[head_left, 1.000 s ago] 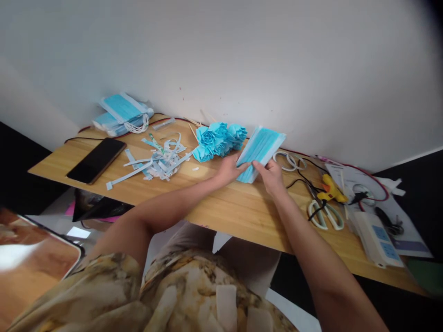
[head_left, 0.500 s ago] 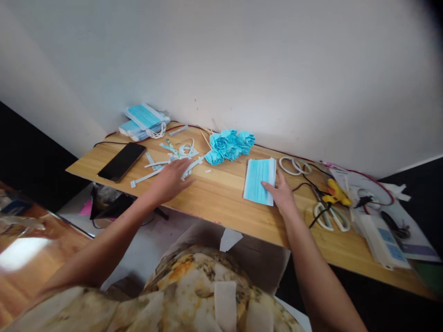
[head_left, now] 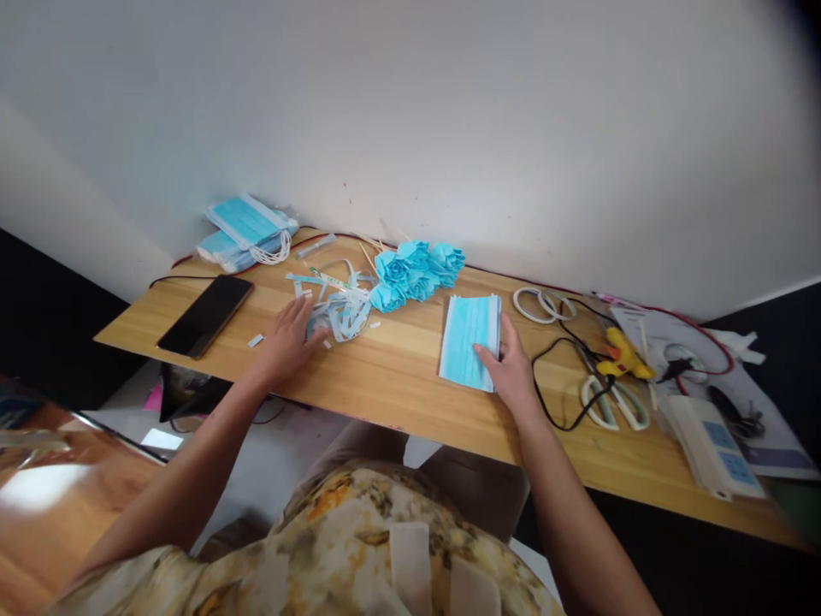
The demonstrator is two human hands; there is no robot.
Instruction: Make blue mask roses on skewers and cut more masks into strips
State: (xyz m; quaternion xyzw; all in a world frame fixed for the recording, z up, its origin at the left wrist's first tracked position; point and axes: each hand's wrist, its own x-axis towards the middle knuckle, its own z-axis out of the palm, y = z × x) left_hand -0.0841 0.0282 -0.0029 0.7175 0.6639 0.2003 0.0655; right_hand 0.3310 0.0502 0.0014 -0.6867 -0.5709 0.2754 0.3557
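Observation:
My right hand [head_left: 510,368] rests with spread fingers on the right edge of a small stack of blue face masks [head_left: 467,340] lying flat on the wooden table [head_left: 410,385]. My left hand [head_left: 286,335] lies open on the table, fingers against a heap of cut mask strips and ear loops [head_left: 337,306]. A bunch of blue roses made from masks [head_left: 414,269] lies just behind, between both hands.
A black phone [head_left: 205,315] lies at the left, a pile of packed masks [head_left: 247,229] at the back left. To the right are white ear loops [head_left: 539,304], a yellow glue gun [head_left: 621,355], white-handled scissors [head_left: 609,400], black cables, papers and a white box [head_left: 709,443].
Both hands held the mask stack up; it now lies flat under my right hand. My left hand has moved left to the strip heap and pushed it together.

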